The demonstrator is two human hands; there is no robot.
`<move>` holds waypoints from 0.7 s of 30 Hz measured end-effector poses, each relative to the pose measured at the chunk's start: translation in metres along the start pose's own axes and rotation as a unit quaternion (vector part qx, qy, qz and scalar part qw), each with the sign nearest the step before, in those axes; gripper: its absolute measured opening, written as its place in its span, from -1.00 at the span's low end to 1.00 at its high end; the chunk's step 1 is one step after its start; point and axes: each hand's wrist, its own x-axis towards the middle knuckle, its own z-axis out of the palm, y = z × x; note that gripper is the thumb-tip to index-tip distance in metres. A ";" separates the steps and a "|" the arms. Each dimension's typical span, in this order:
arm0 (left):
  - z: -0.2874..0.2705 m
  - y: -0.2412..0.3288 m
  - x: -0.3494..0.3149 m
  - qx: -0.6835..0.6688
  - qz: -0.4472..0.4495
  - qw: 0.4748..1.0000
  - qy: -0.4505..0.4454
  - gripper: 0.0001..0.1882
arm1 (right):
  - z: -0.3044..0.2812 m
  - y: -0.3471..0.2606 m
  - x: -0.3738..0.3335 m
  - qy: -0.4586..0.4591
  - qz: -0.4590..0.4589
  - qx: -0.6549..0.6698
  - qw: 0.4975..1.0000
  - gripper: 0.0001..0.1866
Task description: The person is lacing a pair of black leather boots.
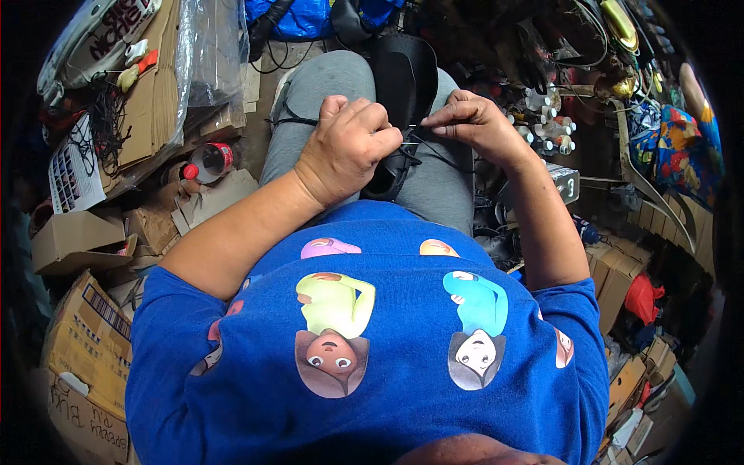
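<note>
While the left hand point(346, 149) clamps the black leather shoe upper point(391, 172) on the lap, the right hand point(474, 120) pinches thin black thread point(434, 152) just beside it.

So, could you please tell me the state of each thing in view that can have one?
left hand: closed in a fist around the black leather piece.
right hand: fingers pinched on a thin black thread, pulled taut.
black leather piece: lying on the lap, held by the left hand.
thin black thread: stretched between the hands.
red-capped plastic bottle: lying on its side, capped.
brown cardboard box: flaps open.
</note>
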 end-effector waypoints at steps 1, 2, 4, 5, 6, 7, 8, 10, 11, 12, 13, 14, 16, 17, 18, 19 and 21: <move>0.000 0.000 0.001 -0.001 0.004 1.000 0.001 -0.84 | 0.000 -0.002 0.001 -0.001 0.000 -0.001 1.000 -0.76; 0.001 -0.001 0.001 -0.001 0.004 1.000 0.002 -0.84 | 0.001 -0.004 0.002 0.008 -0.006 -0.017 1.000 -0.76; 0.002 -0.002 0.000 -0.010 0.013 1.000 0.014 -0.83 | 0.002 -0.007 0.003 0.017 -0.012 -0.034 0.999 -0.75; 0.002 -0.003 -0.001 -0.009 0.012 1.000 0.015 -0.83 | 0.003 -0.009 0.003 0.028 -0.021 -0.065 0.997 -0.76; 0.003 -0.003 -0.001 -0.009 0.016 1.000 0.023 -0.82 | 0.004 -0.010 0.003 0.038 -0.030 -0.096 0.994 -0.76; 0.003 -0.003 -0.002 -0.009 0.020 0.999 0.031 -0.82 | 0.005 -0.011 0.002 0.037 -0.031 -0.096 0.994 -0.76; 0.004 -0.004 -0.002 -0.009 0.019 0.999 0.032 -0.82 | 0.005 -0.012 0.002 0.041 -0.038 -0.104 0.993 -0.76; 0.004 -0.005 -0.004 -0.015 0.028 0.999 0.038 -0.80 | 0.000 -0.012 0.004 0.043 -0.045 -0.113 0.992 -0.77; 0.004 -0.005 -0.004 -0.015 0.027 0.999 0.038 -0.80 | -0.006 -0.013 0.006 0.029 -0.056 -0.124 0.990 -0.77; 0.005 -0.005 -0.003 -0.017 0.030 0.999 0.039 -0.80 | -0.009 -0.013 0.008 0.015 -0.067 -0.134 0.989 -0.78; 0.005 -0.005 -0.003 -0.018 0.033 0.999 0.039 -0.79 | -0.010 -0.012 0.009 0.001 -0.049 -0.098 0.994 -0.78; 0.005 -0.006 -0.003 -0.018 0.032 0.999 0.040 -0.79 | -0.010 -0.010 0.010 0.000 -0.050 -0.099 0.994 -0.78; 0.005 -0.007 -0.004 -0.026 0.031 0.998 0.038 -0.79 | -0.008 -0.005 0.010 -0.002 -0.084 -0.120 0.989 -0.79; 0.004 -0.008 -0.004 -0.026 0.030 0.998 0.039 -0.79 | -0.006 -0.003 0.010 -0.003 -0.084 -0.121 0.989 -0.79; 0.004 -0.009 -0.005 -0.030 0.028 0.998 0.040 -0.79 | -0.003 -0.001 0.009 0.007 -0.067 -0.111 0.992 -0.79; 0.004 -0.009 -0.005 -0.033 0.027 0.998 0.041 -0.79 | -0.002 0.000 0.008 0.017 -0.049 -0.102 0.993 -0.79; 0.002 -0.011 -0.007 -0.040 0.020 0.998 0.040 -0.79 | 0.002 0.000 0.007 0.018 -0.043 -0.090 0.995 -0.79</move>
